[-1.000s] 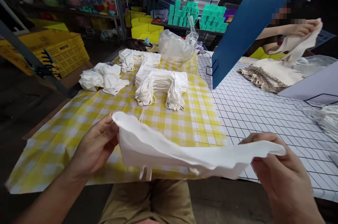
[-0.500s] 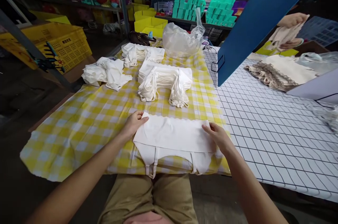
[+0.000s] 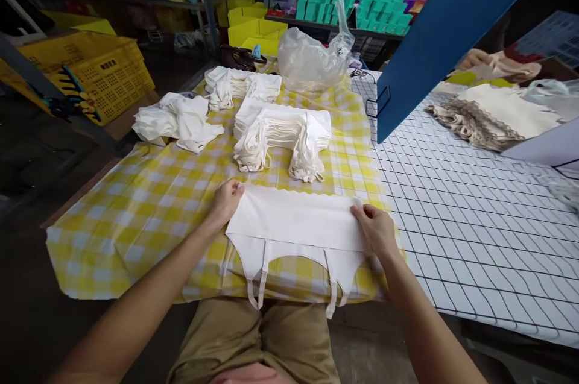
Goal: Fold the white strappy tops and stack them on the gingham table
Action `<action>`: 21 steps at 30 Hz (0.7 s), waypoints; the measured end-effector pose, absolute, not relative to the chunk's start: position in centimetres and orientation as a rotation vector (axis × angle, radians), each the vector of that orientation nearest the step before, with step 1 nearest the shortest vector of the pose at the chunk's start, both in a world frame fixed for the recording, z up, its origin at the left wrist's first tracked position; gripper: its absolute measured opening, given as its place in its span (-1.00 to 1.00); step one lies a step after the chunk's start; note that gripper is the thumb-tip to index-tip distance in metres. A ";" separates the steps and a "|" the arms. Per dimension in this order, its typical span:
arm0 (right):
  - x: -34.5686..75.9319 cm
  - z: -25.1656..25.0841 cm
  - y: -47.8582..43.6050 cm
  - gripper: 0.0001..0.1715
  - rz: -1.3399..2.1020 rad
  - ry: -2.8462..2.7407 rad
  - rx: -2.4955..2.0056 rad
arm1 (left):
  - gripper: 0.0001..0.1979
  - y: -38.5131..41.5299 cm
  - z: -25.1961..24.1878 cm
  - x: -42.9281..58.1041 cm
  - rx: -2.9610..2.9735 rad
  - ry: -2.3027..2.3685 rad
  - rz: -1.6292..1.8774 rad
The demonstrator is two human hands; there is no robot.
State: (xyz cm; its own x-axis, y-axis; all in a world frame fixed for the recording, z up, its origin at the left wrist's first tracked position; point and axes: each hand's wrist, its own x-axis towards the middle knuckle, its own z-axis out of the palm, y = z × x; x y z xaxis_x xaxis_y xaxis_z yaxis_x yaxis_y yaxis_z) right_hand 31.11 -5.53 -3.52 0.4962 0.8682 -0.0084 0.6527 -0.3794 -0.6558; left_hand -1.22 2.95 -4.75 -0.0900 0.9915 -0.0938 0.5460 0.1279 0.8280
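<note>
A white camisole top [image 3: 294, 218] with thin straps is stretched flat at the front of the table, its wavy hem away from me. Its straps hang over the near edge. My left hand [image 3: 227, 200] pinches the far left corner of the hem. Closed on the far right corner is my right hand [image 3: 374, 226]. Just beyond lies a neat stack of white camisoles [image 3: 283, 137], straps facing me. A second folded stack [image 3: 244, 87] sits behind it, and a loose heap of white garments [image 3: 176, 122] lies to its left.
A yellow checked cloth [image 3: 149, 203] covers my table; a white gridded surface [image 3: 456, 221] adjoins it on the right. A blue panel [image 3: 447, 40] slants up between them. A clear plastic bag [image 3: 312, 55] stands at the back. Another person's hand [image 3: 474, 59] handles beige fabric at right.
Both hands have drawn the camisole's hem slightly outward and away from me, so the fabric lies tauter and smoother. The straps now hang straighter. The other person's hands have lowered their fabric.
</note>
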 end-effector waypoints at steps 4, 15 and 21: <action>30.9 -4.2 -5.5 -0.55 0.368 -1.282 -2.155 | -0.82 3.0 -5.2 -1.2 1.454 1.703 0.870; 30.6 -5.0 -6.4 -0.51 0.369 -1.298 -2.009 | -0.67 2.4 -4.4 -0.9 1.699 1.654 0.894; 30.5 -4.9 -6.8 -0.55 0.401 -1.247 -1.940 | -0.68 2.0 -4.8 -0.4 1.755 1.741 0.956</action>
State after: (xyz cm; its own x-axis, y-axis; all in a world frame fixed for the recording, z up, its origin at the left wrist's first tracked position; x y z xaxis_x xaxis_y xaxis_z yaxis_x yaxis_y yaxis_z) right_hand 30.52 -6.78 -4.94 0.4687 0.8719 0.1416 0.6263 -0.2149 -0.7494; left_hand -0.42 2.01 -4.84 -0.0565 0.9887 0.1392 0.6482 -0.0697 0.7582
